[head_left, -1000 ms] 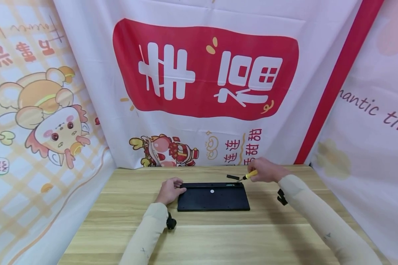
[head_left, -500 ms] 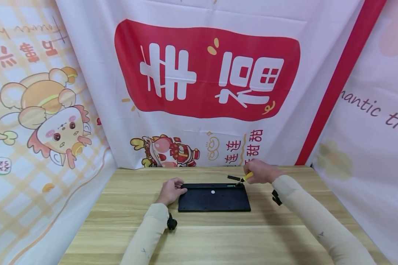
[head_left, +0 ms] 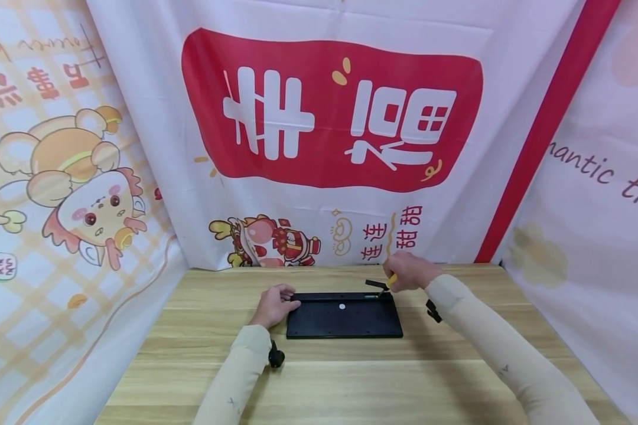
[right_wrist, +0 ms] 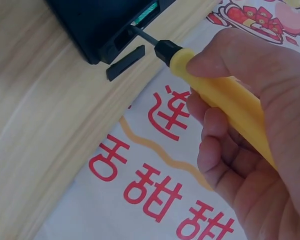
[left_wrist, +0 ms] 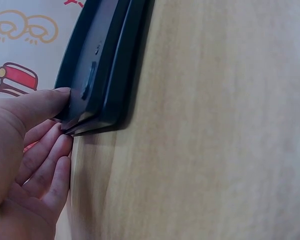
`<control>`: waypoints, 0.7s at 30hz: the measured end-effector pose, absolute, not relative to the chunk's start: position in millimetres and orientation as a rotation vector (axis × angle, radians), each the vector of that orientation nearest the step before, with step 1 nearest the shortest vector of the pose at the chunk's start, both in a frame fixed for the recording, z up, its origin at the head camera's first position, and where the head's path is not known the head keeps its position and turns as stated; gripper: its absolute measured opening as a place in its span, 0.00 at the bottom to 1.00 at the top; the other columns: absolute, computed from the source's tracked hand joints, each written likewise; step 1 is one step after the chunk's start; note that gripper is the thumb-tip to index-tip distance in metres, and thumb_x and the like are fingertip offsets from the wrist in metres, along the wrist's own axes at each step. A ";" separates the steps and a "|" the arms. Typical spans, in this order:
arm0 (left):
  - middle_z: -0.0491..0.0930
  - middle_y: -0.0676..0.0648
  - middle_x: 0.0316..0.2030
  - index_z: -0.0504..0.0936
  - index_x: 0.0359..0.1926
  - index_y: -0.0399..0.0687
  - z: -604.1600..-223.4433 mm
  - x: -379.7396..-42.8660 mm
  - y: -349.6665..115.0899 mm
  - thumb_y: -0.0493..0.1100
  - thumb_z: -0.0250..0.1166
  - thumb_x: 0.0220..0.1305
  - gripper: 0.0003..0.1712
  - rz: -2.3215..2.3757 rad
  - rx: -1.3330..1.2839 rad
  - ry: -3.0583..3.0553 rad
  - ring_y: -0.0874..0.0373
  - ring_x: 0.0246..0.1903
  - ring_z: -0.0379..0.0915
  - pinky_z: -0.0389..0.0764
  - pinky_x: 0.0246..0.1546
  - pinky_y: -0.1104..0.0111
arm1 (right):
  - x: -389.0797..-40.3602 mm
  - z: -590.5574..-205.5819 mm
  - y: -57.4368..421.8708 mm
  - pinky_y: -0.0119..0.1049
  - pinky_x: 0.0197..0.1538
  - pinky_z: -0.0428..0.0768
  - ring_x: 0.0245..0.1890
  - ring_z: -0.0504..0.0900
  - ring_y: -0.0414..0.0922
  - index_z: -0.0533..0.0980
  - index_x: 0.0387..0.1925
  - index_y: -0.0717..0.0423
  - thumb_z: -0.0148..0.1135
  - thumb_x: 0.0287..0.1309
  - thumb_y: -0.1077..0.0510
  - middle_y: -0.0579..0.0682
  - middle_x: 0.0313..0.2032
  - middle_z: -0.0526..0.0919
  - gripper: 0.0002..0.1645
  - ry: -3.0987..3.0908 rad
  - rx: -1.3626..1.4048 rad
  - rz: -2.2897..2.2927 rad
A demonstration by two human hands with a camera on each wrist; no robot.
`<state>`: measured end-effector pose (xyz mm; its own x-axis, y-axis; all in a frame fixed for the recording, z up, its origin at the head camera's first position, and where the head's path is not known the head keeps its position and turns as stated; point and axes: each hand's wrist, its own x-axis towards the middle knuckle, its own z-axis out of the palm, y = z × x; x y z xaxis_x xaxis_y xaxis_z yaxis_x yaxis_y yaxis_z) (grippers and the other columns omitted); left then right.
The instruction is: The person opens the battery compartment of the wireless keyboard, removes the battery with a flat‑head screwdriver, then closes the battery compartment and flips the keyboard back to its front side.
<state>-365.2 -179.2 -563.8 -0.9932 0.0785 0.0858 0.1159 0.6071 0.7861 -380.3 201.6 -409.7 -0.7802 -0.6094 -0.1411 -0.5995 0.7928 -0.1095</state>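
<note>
A black keyboard (head_left: 344, 321) lies face down on the wooden table, its narrow battery compartment open at the far right. Inside the compartment shows a green battery (right_wrist: 148, 14). My left hand (head_left: 271, 306) holds the keyboard's far left corner, thumb on top and fingers at the edge, as the left wrist view shows. My right hand (head_left: 412, 271) grips a screwdriver (right_wrist: 225, 102) by its yellow handle. Its metal tip reaches into the compartment at the battery's end. Beside the keyboard's far edge lies the small black battery cover (right_wrist: 126, 62), loose on the table.
The wooden table (head_left: 351, 383) ends at a printed white cloth (head_left: 329, 230) hanging behind the keyboard. Further cloths (head_left: 590, 224) close off both sides. A small black wrist camera (head_left: 276, 358) sits at the left cuff.
My right hand has moved left with the screwdriver, which now stands steeper over the battery compartment. My left hand and the keyboard have stayed in place.
</note>
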 end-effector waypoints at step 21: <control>0.89 0.45 0.49 0.89 0.54 0.46 -559.7 -363.7 -178.7 0.43 0.76 0.65 0.17 -1.357 -0.105 -2.791 0.50 0.50 0.85 0.86 0.56 0.52 | -410.1 -427.6 234.1 0.34 0.34 0.76 0.25 0.73 0.40 0.83 0.22 0.51 0.73 0.58 0.63 0.42 0.24 0.81 0.10 2.684 -0.766 -0.543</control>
